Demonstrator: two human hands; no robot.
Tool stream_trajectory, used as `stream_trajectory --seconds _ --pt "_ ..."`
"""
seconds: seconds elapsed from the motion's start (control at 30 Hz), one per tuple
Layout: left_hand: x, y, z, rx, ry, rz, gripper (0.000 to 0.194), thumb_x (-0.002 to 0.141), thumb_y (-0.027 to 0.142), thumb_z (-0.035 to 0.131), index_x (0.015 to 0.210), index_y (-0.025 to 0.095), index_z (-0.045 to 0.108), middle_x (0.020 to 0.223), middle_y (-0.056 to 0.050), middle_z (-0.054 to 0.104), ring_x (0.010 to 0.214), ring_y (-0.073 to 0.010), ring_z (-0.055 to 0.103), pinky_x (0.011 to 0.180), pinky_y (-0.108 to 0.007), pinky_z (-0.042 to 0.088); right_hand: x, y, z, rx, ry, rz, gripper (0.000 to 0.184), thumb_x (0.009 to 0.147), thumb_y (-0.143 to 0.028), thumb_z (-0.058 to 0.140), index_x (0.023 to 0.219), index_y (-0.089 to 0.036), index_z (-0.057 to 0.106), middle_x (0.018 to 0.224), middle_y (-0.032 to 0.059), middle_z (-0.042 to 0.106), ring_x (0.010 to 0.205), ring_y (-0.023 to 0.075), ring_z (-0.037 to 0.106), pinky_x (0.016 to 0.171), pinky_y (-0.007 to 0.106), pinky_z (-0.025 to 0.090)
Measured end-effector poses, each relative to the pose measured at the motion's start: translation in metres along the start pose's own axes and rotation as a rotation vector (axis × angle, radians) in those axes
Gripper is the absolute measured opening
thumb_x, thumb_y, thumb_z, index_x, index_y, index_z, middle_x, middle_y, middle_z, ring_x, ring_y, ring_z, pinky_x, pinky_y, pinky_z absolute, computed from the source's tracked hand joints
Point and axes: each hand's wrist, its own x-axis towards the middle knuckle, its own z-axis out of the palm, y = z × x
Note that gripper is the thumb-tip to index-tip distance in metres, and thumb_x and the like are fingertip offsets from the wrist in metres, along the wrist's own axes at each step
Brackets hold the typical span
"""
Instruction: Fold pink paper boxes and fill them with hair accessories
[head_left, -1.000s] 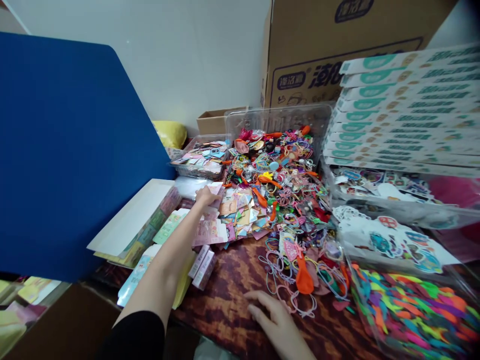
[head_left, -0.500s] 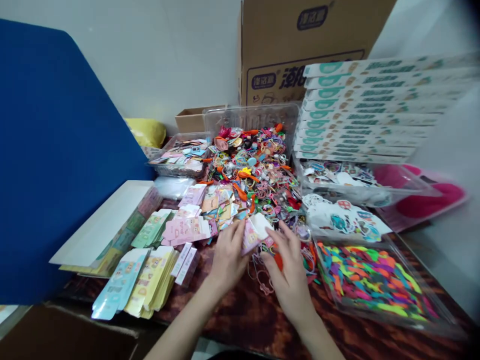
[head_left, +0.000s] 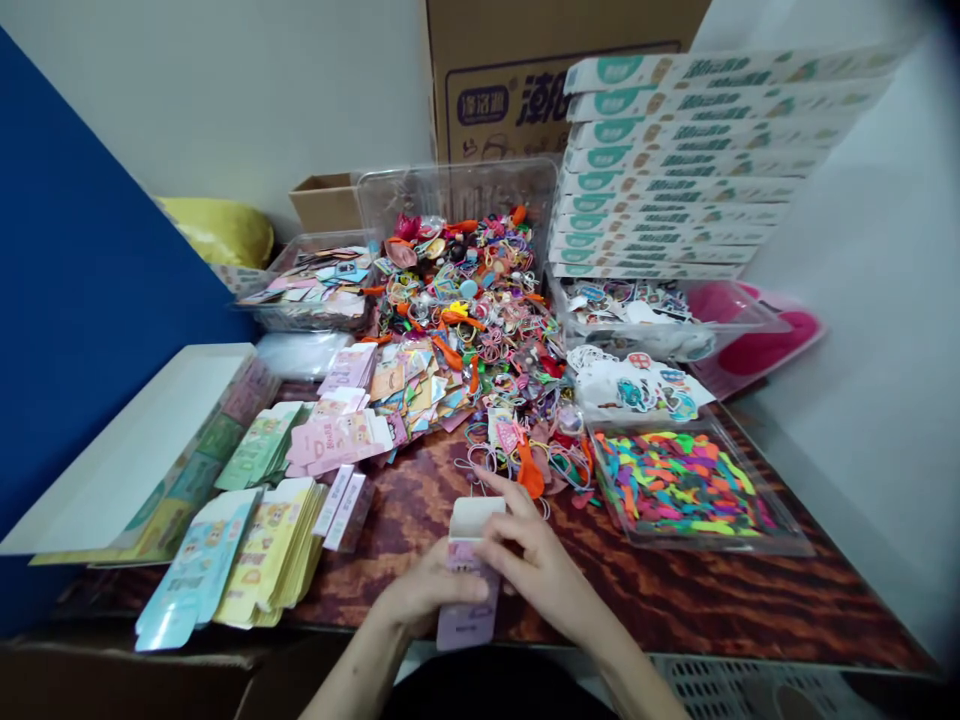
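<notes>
A small purple cardboard box [head_left: 466, 628] stands in front of me near the table's front edge, its white top flap [head_left: 477, 515] raised. My left hand [head_left: 427, 592] is wrapped round the box from the left, thumb across its front. From the right, my right hand [head_left: 534, 560] pinches the box's upper part beside the flap, with the index finger stretched out past it. Just beyond lie an orange balloon [head_left: 530, 470] and hair ties, at the near edge of a heap of small trinkets [head_left: 487, 310]. Flat pink cartons [head_left: 341, 440] lie to the left.
Blue cartons [head_left: 199, 565], yellow cartons [head_left: 266, 550] and green cartons [head_left: 262, 445] are stacked at left, beside two small finished boxes [head_left: 343, 508]. At right are a tray of colourful balloons [head_left: 795, 535], sticker bags [head_left: 637, 385] and a tall stack of white boxes [head_left: 675, 185].
Both hands have drawn the purple box down and closer to me, away from the trinket heap. The box now stands more upright, and my right fingers are against it. The view has shifted.
</notes>
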Motion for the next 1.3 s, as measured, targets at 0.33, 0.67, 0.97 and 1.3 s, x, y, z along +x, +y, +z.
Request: stream_trajectory --seconds 0.33,0.67,0.97,1.3 --pt "0.024 -0.002 0.018 -0.103 0.192 0.116 0.057 0.069 0.056 0.081 0.1 0.009 0.071 0.082 -0.009 0.072 0.071 -0.0173 0.066 0.072 -0.028 0.05 -0.002 0.013 0.003 0.327 0.17 0.111 0.033 0.092 -0.044 0.057 0.113 -0.025 0.073 0.12 0.0074 0.07 0.115 0.0245 0.063 0.102 0.037 0.047" --pt "0.023 -0.016 0.013 -0.077 0.217 0.146 0.069 0.071 0.071 0.07 0.099 0.009 0.071 0.086 -0.013 0.075 0.084 -0.0275 0.07 0.082 -0.039 0.054 0.001 0.016 0.003 0.291 0.294 0.135 0.019 0.085 -0.036 0.065 0.084 -0.02 0.076 0.087 0.0057 0.072 0.084 0.022 0.067 0.075 0.031 0.054" --pt "0.005 0.004 0.014 0.298 0.404 0.411 0.037 0.088 0.038 0.065 0.118 0.018 0.061 0.096 -0.005 0.07 0.089 -0.0186 0.065 0.08 -0.028 0.053 0.006 0.025 0.0 0.381 0.486 0.177 0.023 0.079 -0.039 0.074 0.093 -0.021 0.074 0.088 0.0052 0.073 0.081 0.0208 0.067 0.073 0.03 0.053" --pt "-0.01 0.027 0.006 0.662 0.239 0.355 0.036 0.09 0.017 0.057 0.125 0.022 0.056 0.11 -0.006 0.068 0.097 -0.0189 0.064 0.087 -0.03 0.051 0.007 0.032 -0.014 0.383 0.234 0.121 0.021 0.08 -0.038 0.073 0.073 -0.019 0.066 0.07 -0.0007 0.062 0.066 0.014 0.056 0.062 0.024 0.045"
